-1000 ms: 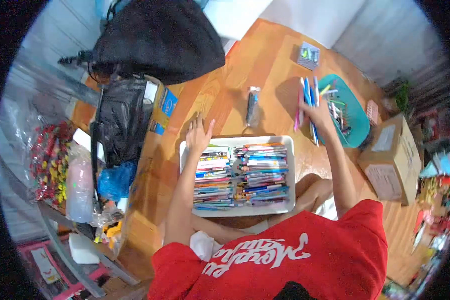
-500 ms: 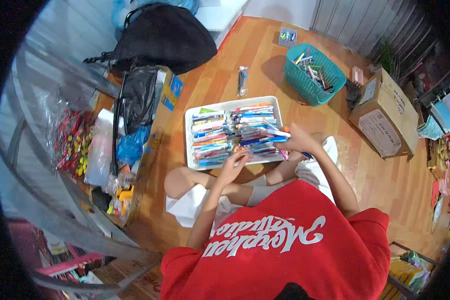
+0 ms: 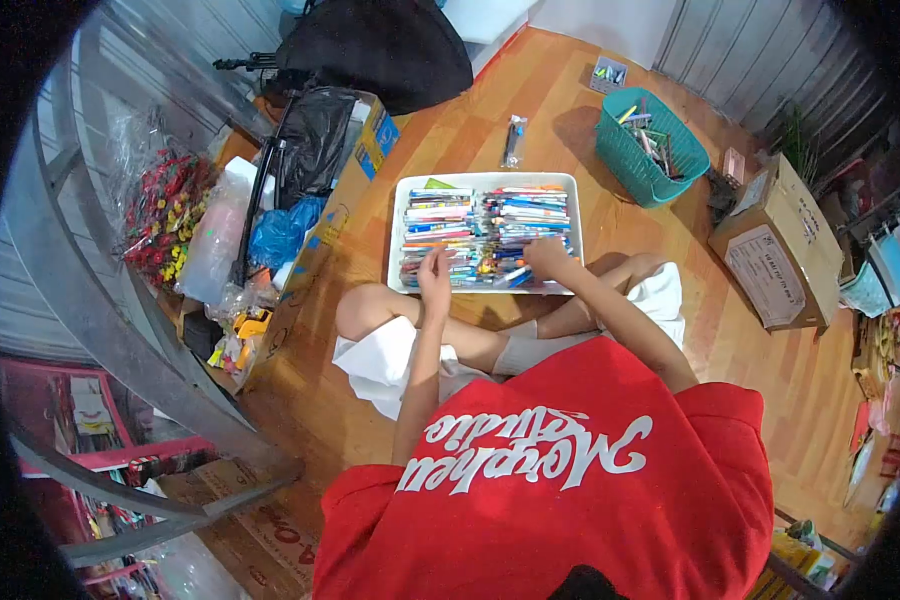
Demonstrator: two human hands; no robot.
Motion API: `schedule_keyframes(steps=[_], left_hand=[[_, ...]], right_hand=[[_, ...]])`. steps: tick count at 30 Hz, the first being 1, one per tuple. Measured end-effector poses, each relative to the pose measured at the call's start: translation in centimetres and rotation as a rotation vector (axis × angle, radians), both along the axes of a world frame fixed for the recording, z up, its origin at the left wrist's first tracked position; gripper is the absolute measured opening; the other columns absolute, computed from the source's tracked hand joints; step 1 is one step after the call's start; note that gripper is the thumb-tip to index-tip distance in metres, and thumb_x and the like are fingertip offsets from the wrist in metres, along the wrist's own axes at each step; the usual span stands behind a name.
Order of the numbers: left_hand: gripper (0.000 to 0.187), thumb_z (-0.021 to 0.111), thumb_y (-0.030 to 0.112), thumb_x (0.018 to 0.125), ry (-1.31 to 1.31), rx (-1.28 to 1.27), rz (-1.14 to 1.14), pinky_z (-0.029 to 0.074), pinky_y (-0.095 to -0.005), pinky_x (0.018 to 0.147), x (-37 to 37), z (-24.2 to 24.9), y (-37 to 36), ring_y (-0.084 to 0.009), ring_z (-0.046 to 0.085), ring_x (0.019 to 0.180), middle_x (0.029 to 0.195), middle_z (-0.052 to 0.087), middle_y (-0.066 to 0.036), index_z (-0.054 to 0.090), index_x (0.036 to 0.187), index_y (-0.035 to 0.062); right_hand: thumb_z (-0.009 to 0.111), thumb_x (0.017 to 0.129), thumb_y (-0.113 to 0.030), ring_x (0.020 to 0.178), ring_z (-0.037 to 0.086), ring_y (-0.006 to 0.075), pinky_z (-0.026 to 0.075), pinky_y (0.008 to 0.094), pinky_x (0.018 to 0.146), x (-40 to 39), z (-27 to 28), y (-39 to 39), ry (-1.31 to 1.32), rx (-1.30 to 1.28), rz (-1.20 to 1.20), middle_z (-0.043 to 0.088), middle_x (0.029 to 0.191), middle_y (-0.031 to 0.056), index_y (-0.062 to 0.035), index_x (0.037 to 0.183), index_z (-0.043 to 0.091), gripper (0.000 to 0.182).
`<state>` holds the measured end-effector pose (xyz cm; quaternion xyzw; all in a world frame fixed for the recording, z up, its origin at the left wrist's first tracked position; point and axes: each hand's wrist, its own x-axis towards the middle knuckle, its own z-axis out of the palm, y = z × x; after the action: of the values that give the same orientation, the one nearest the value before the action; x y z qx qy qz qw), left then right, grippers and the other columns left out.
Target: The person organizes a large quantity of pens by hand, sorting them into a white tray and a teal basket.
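Observation:
A white tray (image 3: 398, 215) on the floor in front of my crossed legs holds many pens (image 3: 440, 212), lying crosswise in two columns. My right hand (image 3: 550, 259) is over the front of the right column. Its fingers are curled on pens there, and a few blue and white ones (image 3: 515, 276) poke out slantwise beside it; the fingertips are partly hidden. At the tray's front edge, my left hand (image 3: 435, 283) rests by the left column, fingers lightly bent and apart. I make out nothing in it.
Beyond the tray lies a small clear packet (image 3: 514, 142). Back right are a teal basket (image 3: 638, 185) with pens and markers, a small grey basket (image 3: 607, 75) and a cardboard box (image 3: 775, 250). At left stand a filled carton (image 3: 345, 200) and metal railing (image 3: 120, 310).
My right hand has gone from beyond the tray's right edge, where it held a bunch of pens, down onto the right column. My left hand has drawn slightly away leftward. The view has shifted.

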<state>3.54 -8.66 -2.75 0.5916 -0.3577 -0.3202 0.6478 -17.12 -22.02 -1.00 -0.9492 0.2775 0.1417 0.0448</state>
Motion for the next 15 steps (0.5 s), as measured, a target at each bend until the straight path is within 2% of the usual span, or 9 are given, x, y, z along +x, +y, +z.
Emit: schedule_keyframes(steps=[2, 5, 8, 12, 13, 15], left_hand=[[0.024, 0.045, 0.007, 0.096, 0.098, -0.050, 0.049, 0.048, -0.0262, 0.077, 0.1, -0.7, -0.4, -0.0151, 0.061, 0.084, 0.098, 0.063, -0.011, 0.052, 0.115, -0.0054], [0.022, 0.044, 0.007, 0.096, 0.038, -0.052, 0.027, 0.049, -0.0263, 0.076, -0.3, -0.5, -0.9, -0.0152, 0.061, 0.083, 0.096, 0.064, -0.012, 0.053, 0.112, -0.0051], [0.021, 0.044, 0.006, 0.096, 0.007, -0.066, -0.010, 0.049, -0.0266, 0.075, -0.4, -1.2, -0.9, -0.0149, 0.062, 0.082, 0.095, 0.064, -0.012, 0.054, 0.111, -0.0046], [0.020, 0.045, 0.007, 0.095, 0.022, -0.004, -0.034, 0.049, -0.0277, 0.075, -0.6, -1.2, -1.0, -0.0137, 0.061, 0.083, 0.094, 0.065, -0.011, 0.055, 0.110, -0.0033], [0.020, 0.046, 0.007, 0.095, -0.052, 0.014, -0.053, 0.049, -0.0277, 0.076, -0.8, -1.0, -1.0, -0.0145, 0.062, 0.083, 0.095, 0.065, -0.012, 0.055, 0.110, -0.0032], [0.021, 0.048, 0.008, 0.094, -0.202, 0.051, -0.089, 0.050, -0.0278, 0.077, -1.3, -0.6, -0.7, -0.0162, 0.062, 0.085, 0.096, 0.065, -0.013, 0.056, 0.111, -0.0030]], right_hand=[[0.077, 0.058, -0.029, 0.082, 0.067, 0.0273, 0.054, 0.0417, 0.067, -0.1, 1.0, 0.5, 0.033, 0.004, 0.005, 0.068, 0.089, 0.0131, -0.0082, 0.086, 0.068, 0.036], [0.079, 0.055, -0.032, 0.081, 0.067, 0.0291, 0.054, 0.0420, 0.068, -0.5, 0.8, 0.1, -0.040, 0.091, -0.017, 0.067, 0.089, 0.0145, -0.0073, 0.085, 0.068, 0.040], [0.079, 0.055, -0.035, 0.082, 0.066, 0.0312, 0.054, 0.0414, 0.070, -0.7, 3.5, -0.3, 0.018, 0.211, -0.110, 0.067, 0.088, 0.0167, -0.0067, 0.084, 0.067, 0.042], [0.076, 0.059, -0.031, 0.082, 0.066, 0.0321, 0.053, 0.0418, 0.071, -1.4, 2.3, -1.1, -0.081, 0.107, -0.089, 0.067, 0.085, 0.0168, -0.0058, 0.085, 0.067, 0.037], [0.074, 0.061, -0.027, 0.080, 0.066, 0.0329, 0.053, 0.0427, 0.070, -1.6, 2.5, -1.1, -0.113, 0.114, -0.071, 0.067, 0.083, 0.0178, -0.0051, 0.082, 0.067, 0.031], [0.075, 0.061, -0.028, 0.079, 0.066, 0.0338, 0.052, 0.0431, 0.070, -1.8, 2.9, -1.4, -0.114, 0.083, -0.114, 0.066, 0.082, 0.0183, -0.0048, 0.081, 0.066, 0.032]])
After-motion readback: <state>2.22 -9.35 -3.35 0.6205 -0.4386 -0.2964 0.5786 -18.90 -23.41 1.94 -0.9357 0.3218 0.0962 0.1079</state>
